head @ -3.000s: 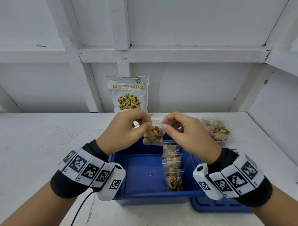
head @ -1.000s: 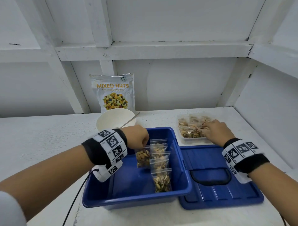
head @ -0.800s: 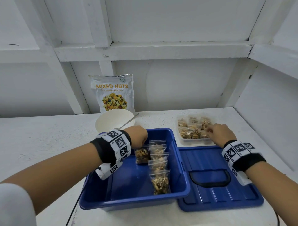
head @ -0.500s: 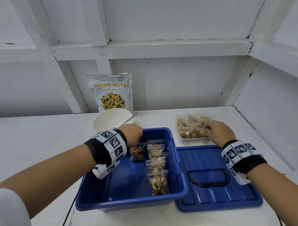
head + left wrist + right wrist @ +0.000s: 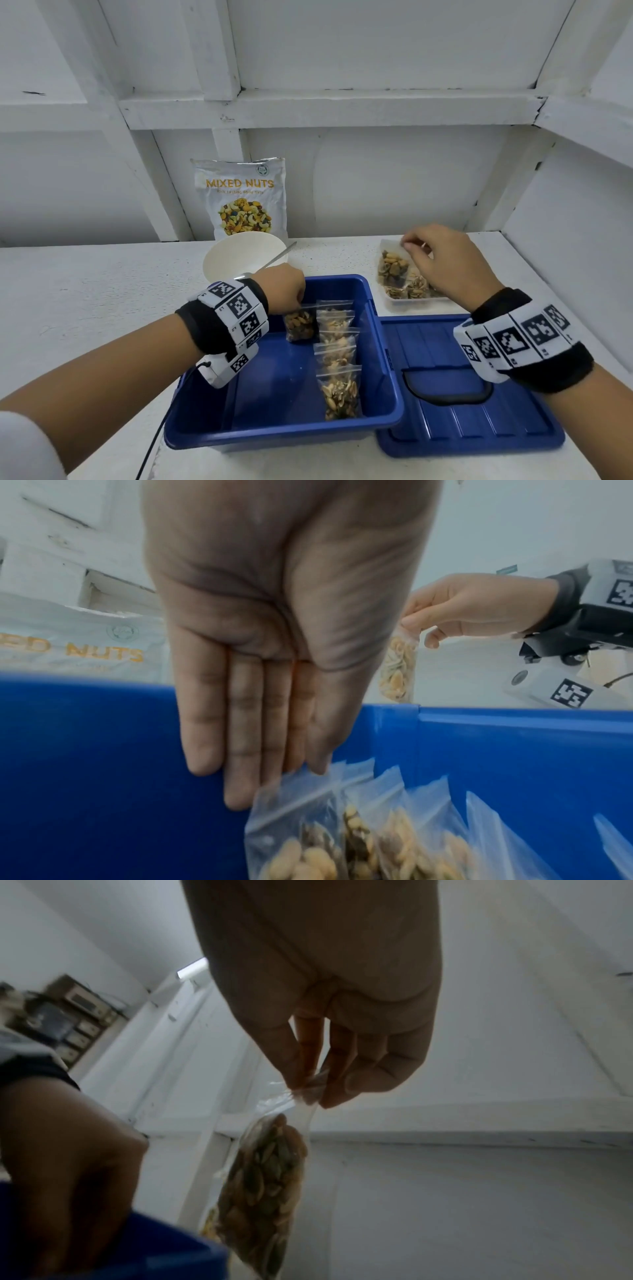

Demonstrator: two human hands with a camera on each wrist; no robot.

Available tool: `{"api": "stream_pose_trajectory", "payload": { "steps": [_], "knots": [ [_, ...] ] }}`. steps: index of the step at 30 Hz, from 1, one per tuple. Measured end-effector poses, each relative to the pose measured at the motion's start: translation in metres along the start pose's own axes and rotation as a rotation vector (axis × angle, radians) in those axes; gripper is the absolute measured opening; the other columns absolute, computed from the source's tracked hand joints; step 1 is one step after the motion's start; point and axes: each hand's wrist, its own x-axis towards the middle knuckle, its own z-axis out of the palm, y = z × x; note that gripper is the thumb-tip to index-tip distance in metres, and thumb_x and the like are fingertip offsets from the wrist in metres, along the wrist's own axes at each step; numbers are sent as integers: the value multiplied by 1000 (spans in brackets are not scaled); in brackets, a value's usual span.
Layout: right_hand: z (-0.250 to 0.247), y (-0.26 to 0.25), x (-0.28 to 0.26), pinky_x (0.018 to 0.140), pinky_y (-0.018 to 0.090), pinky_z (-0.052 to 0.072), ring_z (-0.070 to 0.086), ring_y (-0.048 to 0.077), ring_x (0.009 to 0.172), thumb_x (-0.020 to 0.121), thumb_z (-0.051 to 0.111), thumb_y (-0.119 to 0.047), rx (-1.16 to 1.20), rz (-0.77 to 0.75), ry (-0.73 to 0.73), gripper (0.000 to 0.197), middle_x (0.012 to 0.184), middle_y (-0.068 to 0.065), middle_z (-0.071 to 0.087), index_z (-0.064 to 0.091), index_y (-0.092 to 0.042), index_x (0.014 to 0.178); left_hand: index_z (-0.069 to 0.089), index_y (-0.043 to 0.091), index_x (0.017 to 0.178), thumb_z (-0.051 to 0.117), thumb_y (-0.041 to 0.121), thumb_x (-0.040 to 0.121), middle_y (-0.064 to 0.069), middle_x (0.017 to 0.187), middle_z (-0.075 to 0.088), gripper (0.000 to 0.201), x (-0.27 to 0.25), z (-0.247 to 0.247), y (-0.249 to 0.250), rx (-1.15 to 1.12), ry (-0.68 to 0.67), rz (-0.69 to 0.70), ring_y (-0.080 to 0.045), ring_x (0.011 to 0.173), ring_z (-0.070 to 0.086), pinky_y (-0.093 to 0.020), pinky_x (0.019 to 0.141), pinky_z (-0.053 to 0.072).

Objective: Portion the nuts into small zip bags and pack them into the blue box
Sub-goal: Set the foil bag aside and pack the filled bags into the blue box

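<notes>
The blue box (image 5: 260,425) stands open in the middle of the table. A row of filled zip bags (image 5: 337,363) stands along its right wall. My left hand (image 5: 299,298) reaches into the box's far end and pinches the top of a nut bag (image 5: 300,325) that stands just left of the row. In the left wrist view the left hand (image 5: 301,771) has thumb and fingertips at that nut bag's (image 5: 308,845) seal. My right hand (image 5: 407,245) pinches the top of another filled bag (image 5: 392,267), which hangs above the white tray (image 5: 411,303). The right wrist view shows the right hand (image 5: 308,1093) with this filled bag (image 5: 267,1177) dangling from it.
The box's blue lid (image 5: 469,404) lies flat to the right of the box. Behind the box stand a white bowl (image 5: 236,263) with a spoon (image 5: 279,257) and a Mixed Nuts pouch (image 5: 241,198) against the wall. More filled bags (image 5: 416,287) lie in the tray.
My left hand has carried its bag down into the box's far end, left of the row. My right hand has reached the tray and lifted a bag from it.
</notes>
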Motion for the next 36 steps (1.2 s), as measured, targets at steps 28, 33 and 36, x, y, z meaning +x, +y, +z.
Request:
{"api": "stream_pose_trajectory", "payload": {
  "steps": [28, 33, 36],
  "knots": [
    [16, -105, -6, 65, 7, 40, 54, 4, 83, 90, 56, -19, 446, -134, -43, 12, 84, -11, 64, 66, -19, 96, 62, 29, 79, 61, 37, 79, 9, 81, 67, 8, -76, -29, -17, -869, 716, 318, -2, 82, 62, -25, 72, 53],
    [16, -101, -9, 66, 4, 39, 53, -1, 88, 88, 60, -16, 467, -91, -24, 6, 82, -14, 61, 63, -21, 91, 63, 27, 78, 60, 27, 80, 22, 77, 66, 3, -75, -27, -21, -890, 777, 300, -1, 80, 63, -15, 74, 50],
    [16, -100, -10, 67, 5, 40, 55, 0, 87, 88, 59, -13, 491, -99, 24, 8, 81, -13, 62, 64, -19, 86, 64, 18, 81, 58, 25, 80, 10, 78, 68, 9, -76, -27, -19, -925, 771, 300, -6, 80, 64, -22, 78, 52]
  ]
}}
